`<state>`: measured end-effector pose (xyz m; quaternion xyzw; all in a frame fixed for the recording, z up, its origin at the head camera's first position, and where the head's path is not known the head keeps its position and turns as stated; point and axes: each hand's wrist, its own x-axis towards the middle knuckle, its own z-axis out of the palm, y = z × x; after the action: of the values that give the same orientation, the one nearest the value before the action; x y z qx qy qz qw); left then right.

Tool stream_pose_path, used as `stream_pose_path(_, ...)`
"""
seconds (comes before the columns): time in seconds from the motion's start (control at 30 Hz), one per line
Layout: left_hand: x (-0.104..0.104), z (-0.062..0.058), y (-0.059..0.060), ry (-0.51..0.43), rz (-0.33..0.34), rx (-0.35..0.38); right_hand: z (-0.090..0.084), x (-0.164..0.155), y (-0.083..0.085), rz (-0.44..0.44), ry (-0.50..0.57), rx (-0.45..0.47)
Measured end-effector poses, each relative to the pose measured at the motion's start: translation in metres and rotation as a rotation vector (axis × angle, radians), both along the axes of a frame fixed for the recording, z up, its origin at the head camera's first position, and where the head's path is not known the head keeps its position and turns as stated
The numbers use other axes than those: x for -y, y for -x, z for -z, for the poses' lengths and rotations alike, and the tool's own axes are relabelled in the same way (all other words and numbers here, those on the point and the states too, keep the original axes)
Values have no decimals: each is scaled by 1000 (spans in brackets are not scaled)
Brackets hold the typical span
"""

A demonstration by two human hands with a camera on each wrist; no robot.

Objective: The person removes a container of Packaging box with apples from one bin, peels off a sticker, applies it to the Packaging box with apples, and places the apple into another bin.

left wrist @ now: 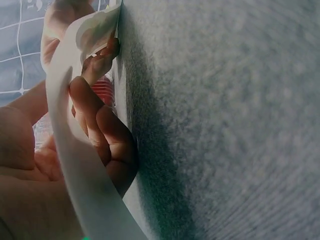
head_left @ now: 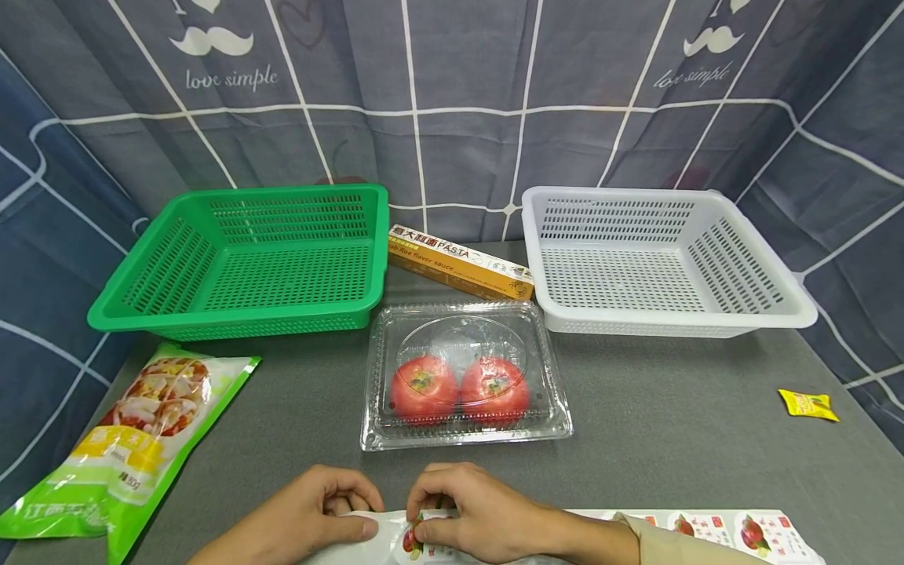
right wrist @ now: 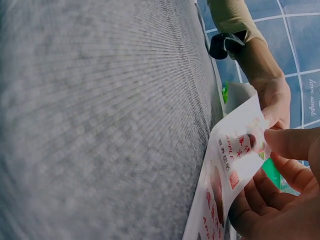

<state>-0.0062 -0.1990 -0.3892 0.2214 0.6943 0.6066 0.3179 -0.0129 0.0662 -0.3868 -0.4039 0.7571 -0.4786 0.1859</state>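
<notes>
A strip of white sticker labels (head_left: 766,534) printed with red apples runs along the table's front edge. My left hand (head_left: 321,506) pinches its blank backing between thumb and fingers, as the left wrist view also shows for the backing strip (left wrist: 75,145). Beside it, my right hand (head_left: 487,510) pinches the strip at one apple label (right wrist: 242,145), thumb on the printed face. Whether that label has lifted from the backing I cannot tell. Just beyond both hands sits a closed clear plastic box (head_left: 466,431) with two red round fruits (head_left: 424,388) inside.
Behind stand a green basket (head_left: 240,320) on the left and a white basket (head_left: 678,320) on the right. Between them lies a pasta box (head_left: 459,263). A green and white food bag (head_left: 134,431) lies at left, a small yellow packet (head_left: 808,405) at right. A curtain hangs behind.
</notes>
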Motion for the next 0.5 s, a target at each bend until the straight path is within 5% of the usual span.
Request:
stream_pose_path(0.23,0,1,-1,-10,-10,10,1,1,-1,18,-8,-37)
stream_pose_path(0.5,1,2,0,-13,5,-39,-4,-6,-4,38,22,39)
